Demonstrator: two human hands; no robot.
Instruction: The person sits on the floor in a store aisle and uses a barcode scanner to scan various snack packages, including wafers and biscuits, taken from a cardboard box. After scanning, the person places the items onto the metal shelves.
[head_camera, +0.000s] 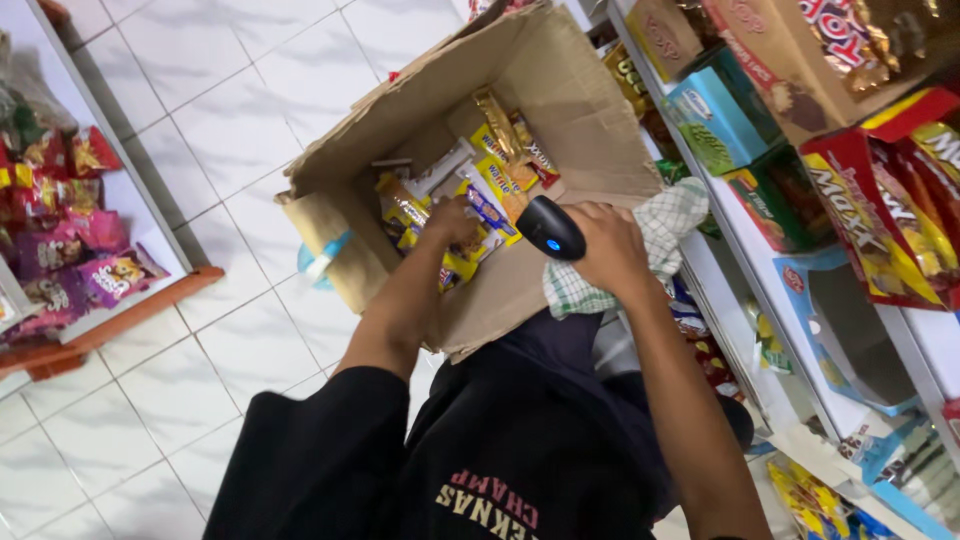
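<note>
An open cardboard box (590, 110) stands on the white tiled floor, holding several snack packets (497, 150) in yellow, gold and white wrappers. My left hand (450, 222) reaches down into the box and closes around a yellow snack packet (462, 262) among the others. Over the box's near right edge, my right hand (612, 250) grips a black handheld scanner (550, 228) with a small blue light, pointed toward the packets. A green-and-white checkered cloth (668, 222) lies under and beside that hand. My black shirt fills the lower middle.
White shelves (745, 250) on the right carry boxes and red and yellow snack bags (880, 215). A low rack (120, 310) on the left holds pink and red packets (100, 275). A blue and white object (322, 262) peeks out by the box's left flap.
</note>
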